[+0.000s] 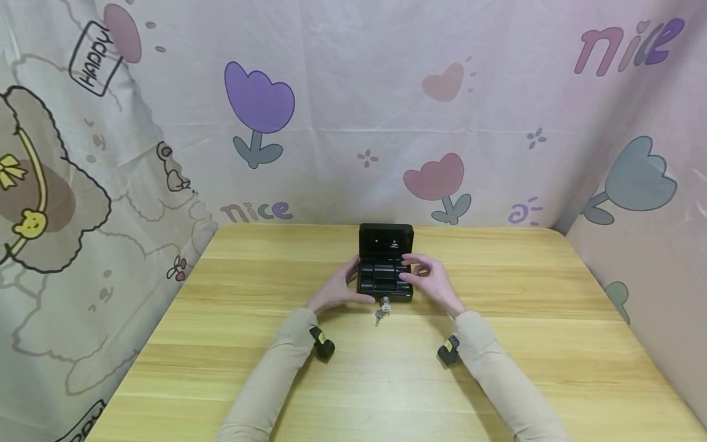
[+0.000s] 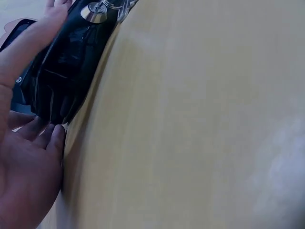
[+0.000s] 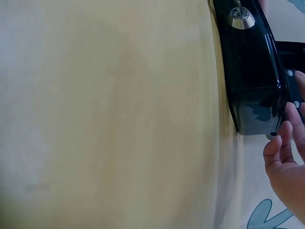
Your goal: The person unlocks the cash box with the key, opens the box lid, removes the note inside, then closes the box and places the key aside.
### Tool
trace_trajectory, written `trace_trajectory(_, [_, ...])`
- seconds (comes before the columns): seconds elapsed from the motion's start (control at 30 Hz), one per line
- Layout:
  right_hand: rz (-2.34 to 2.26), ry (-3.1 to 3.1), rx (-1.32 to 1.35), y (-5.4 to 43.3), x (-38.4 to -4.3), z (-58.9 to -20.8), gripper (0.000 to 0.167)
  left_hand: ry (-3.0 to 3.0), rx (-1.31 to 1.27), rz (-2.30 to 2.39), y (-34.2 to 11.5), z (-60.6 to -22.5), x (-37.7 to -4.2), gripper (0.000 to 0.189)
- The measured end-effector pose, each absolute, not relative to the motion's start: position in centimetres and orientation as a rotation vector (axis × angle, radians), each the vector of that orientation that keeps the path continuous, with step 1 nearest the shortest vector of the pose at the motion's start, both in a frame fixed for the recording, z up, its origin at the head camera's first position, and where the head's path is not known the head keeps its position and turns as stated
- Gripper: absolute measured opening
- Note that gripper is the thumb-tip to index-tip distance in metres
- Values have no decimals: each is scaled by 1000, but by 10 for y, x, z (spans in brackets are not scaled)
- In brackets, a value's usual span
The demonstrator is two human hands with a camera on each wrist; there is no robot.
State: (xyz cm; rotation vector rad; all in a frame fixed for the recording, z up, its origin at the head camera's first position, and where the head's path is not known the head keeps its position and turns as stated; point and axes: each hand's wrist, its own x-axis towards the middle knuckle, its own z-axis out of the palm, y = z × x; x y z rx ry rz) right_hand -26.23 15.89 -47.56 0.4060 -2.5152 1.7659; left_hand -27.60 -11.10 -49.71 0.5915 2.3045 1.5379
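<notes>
A small black cash box (image 1: 411, 294) stands near the table's far edge with its lid (image 1: 385, 239) raised. Inside lies a black tray (image 1: 385, 275) divided into several compartments. From the front lock (image 3: 241, 18) a key sticks out, and another key (image 1: 378, 316) hangs below. My left hand (image 1: 338, 288) holds the box's left side, the thumb along the front edge and the fingertips against the end wall. At the right end, my right hand (image 1: 432, 281) touches the rim and the lid's base with loosely bent fingers. Whether it pinches the tray is unclear.
The wooden table (image 1: 381, 387) spreads toward me and to both sides. Behind it hangs a patterned cloth (image 1: 342, 92). Black wrist cameras (image 1: 323, 345) sit on both sleeves, close to the tabletop.
</notes>
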Motion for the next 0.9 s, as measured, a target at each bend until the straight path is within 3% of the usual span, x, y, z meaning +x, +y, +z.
trace_trajectory(0.5, [1429, -2647, 609, 137, -266, -468, 28, 2291, 594, 1616, -107, -497, -273, 114])
trace_trajectory(0.9, [1189, -2694, 748, 125, -270, -471, 15, 2305, 557, 1598, -106, -497, -271, 117])
